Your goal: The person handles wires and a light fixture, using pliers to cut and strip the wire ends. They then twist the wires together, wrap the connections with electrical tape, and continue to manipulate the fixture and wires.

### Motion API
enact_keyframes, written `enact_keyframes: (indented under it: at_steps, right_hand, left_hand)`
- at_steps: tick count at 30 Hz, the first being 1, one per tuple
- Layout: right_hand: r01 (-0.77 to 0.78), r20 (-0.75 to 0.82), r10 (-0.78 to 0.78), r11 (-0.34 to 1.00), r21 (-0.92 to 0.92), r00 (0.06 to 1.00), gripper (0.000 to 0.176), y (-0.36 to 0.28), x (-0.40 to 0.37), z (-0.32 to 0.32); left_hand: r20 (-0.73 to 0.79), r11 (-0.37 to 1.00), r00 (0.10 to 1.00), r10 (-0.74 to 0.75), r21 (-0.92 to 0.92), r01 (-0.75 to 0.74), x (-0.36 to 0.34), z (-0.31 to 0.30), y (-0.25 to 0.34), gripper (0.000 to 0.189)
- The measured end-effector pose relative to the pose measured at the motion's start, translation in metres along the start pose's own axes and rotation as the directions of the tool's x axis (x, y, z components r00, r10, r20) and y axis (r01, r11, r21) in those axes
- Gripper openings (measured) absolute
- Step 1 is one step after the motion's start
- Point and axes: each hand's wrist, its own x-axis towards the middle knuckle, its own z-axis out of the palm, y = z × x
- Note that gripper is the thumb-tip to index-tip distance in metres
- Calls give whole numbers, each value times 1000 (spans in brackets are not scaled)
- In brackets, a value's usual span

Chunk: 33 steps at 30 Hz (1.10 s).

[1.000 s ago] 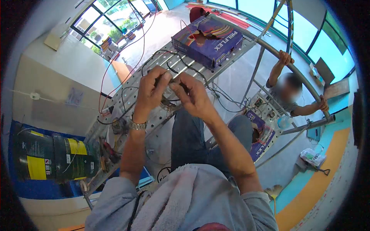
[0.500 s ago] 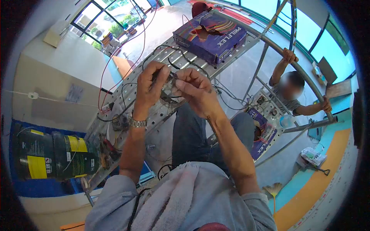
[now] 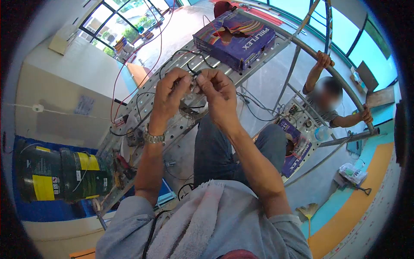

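My left hand (image 3: 167, 100), with a metal watch (image 3: 154, 138) on the wrist, and my right hand (image 3: 217, 96) meet in front of me above a perforated metal scaffold plank (image 3: 146, 110). Both pinch a small dark electrical part with black wires (image 3: 192, 78) between the fingertips. The part itself is mostly hidden by my fingers. Black and red wires (image 3: 142, 97) trail from it across the plank. My legs in blue trousers hang below the plank.
A purple wire box (image 3: 235, 38) lies on the plank's far end. A dark green and yellow bucket (image 3: 60, 175) stands at the left. Below right, another person (image 3: 327, 103) grips the scaffold's metal rail (image 3: 340, 86); a second purple box (image 3: 295, 149) sits near them.
Both hands have risen slightly and drawn closer, fingertips now pinching together on the small part. The view has shifted a little; the person below keeps hold of the rail.
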Motion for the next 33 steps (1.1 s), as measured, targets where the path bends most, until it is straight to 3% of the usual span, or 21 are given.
enact_keyframes:
  at_steps: [5, 8, 11, 20, 29, 33]
  right_hand:
    - [101, 2, -101, 990, -100, 995, 15, 2, 3, -1]
    - [28, -37, -37, 973, -229, 999, 18, 4, 3, -3]
    - [58, 13, -57, 965, -255, 998, 21, 9, 4, -7]
    - [71, -10, -74, 980, -184, 997, 19, 8, 4, -1]
    - [-119, -12, 119, 985, -127, 993, 10, -3, 4, -3]
    - [0, 20, 5, 973, -230, 1000, 15, 5, 6, -8]
  left_hand:
    - [27, 999, 999, -23, 35, 22, 1, -2, -8, 23]
    - [48, 997, 997, -64, 46, 62, 2, -2, -4, 22]
    - [38, 997, 997, -66, 53, 64, 2, 0, -4, 24]
    - [-9, 985, 999, -33, 169, 34, 2, 2, -1, 25]
    - [-6, 958, 1000, 31, 286, -28, 3, 1, 2, 18]
    - [50, 972, 997, -59, 229, 46, 4, -3, 0, 19]
